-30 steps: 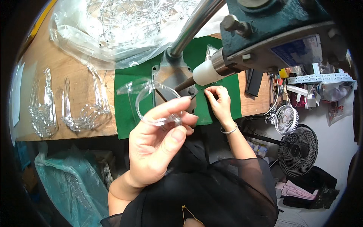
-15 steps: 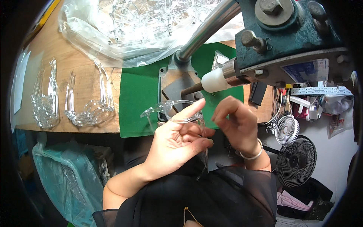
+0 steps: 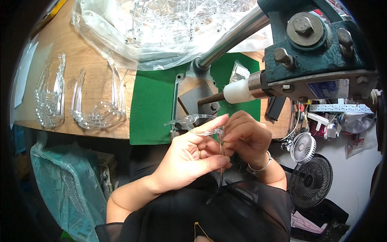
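Note:
My left hand (image 3: 181, 167) is closed around a clear plastic eyeglass frame (image 3: 180, 120), its index finger along the front and its thumb on one temple arm, which hangs down toward my lap. Fingertips of my right hand (image 3: 250, 135) are pinched together at the hinge corner of that frame; whatever lies between them is too small or hidden to name. Just beyond my hands stands a dark green hand press (image 3: 318, 52), its metal rod and white plastic collar (image 3: 237, 92) over a steel base plate (image 3: 197, 86).
Under the press lies a green mat (image 3: 151, 105) on the wooden table (image 3: 100, 36). Two stacks of clear frames (image 3: 98, 117) sit at left. A plastic bag (image 3: 169, 32) of frames fills the back. Two fans (image 3: 303, 147) stand at right, and a teal plastic-covered bin (image 3: 66, 181) is low left.
My right hand has come left and closed its fingertips at the frame's hinge corner. The left hand and frame have shifted slightly right in the picture. The whole view has moved a little.

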The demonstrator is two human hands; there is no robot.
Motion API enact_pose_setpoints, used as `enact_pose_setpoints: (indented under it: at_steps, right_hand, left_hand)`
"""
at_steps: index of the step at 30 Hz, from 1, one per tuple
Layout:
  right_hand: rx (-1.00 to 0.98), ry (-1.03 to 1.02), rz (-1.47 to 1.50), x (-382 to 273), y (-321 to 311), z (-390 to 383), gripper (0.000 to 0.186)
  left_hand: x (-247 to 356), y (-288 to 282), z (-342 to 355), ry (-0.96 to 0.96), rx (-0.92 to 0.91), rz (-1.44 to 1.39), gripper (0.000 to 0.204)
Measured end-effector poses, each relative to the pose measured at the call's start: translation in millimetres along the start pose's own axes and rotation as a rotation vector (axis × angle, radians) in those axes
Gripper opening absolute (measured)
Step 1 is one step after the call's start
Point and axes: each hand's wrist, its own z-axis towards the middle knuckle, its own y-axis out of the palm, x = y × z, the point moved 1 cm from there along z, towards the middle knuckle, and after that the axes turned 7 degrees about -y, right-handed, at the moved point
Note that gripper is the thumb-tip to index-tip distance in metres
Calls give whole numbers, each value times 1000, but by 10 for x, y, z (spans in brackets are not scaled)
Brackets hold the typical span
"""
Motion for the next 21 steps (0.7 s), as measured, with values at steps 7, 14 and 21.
enact_pose_setpoints:
  at_steps: [7, 14, 21]
  right_hand:
    - [-38, 85, 136, 29, -18, 28, 13]
    - [-5, 109, 161, -5, -15, 9, 11]
    - [-37, -31, 51, 35, 17, -2, 12]
  left_hand:
    - [33, 0, -20, -24, -13, -21, 69]
    - [27, 13, -18, -16, -45, -30, 68]
    - [2, -14, -46, -12, -24, -23, 68]
